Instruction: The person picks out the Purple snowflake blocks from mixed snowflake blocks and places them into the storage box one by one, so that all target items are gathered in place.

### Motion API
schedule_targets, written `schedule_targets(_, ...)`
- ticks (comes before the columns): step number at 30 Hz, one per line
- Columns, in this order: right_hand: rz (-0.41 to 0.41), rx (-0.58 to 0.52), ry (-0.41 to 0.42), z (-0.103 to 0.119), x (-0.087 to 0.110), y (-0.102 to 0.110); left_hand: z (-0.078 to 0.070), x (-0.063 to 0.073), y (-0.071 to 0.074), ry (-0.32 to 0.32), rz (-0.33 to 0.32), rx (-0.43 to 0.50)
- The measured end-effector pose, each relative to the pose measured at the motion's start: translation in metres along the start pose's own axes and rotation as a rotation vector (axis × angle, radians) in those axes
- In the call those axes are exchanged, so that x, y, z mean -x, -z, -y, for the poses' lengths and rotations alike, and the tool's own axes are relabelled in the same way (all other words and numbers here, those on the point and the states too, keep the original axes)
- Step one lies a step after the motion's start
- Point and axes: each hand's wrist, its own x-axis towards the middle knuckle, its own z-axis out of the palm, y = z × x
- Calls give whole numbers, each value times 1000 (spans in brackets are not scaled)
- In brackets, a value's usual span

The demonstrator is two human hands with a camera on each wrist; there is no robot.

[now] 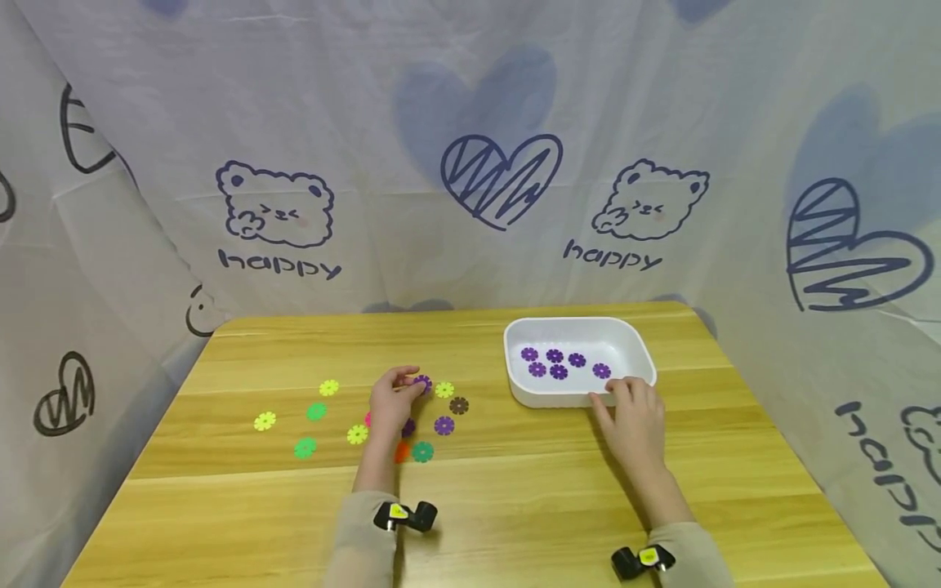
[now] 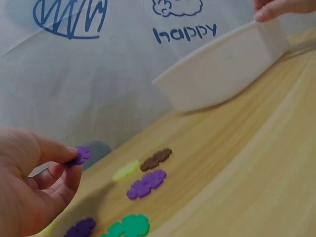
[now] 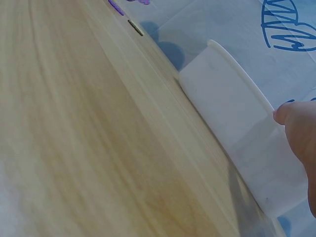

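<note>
My left hand (image 1: 393, 402) pinches a purple notched plastic disc (image 2: 83, 155) between thumb and fingers, held above the tabletop. Below and around it lie more flower-like discs: a loose purple disc (image 1: 444, 425), a brown disc (image 1: 459, 405), a yellow disc (image 1: 444, 390) and a teal disc (image 1: 422, 452). An orange disc (image 1: 402, 452) and a dark purple one are partly hidden by the left arm. At the right, a white plastic tub (image 1: 518, 392) holds several purple discs (image 1: 559, 371). My right hand (image 1: 635, 420) grips its near right rim, thumb on the outer side.
Left of the left hand are scattered yellow discs (image 1: 265, 420) and green discs (image 1: 305, 447). The wooden table (image 1: 515, 514) ends at a hanging printed cloth (image 1: 382, 220) at the back and sides. Each sleeve carries a small black wrist camera (image 1: 406, 516).
</note>
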Motion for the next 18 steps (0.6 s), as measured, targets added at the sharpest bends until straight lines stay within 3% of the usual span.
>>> schedule_targets(9, -9, -15, 12, 2, 0, 2, -22, 9, -1, 9, 60, 248)
schedule_targets(18, -14, -6, 13, 3, -1, 1, -49, 21, -2, 5, 120, 314)
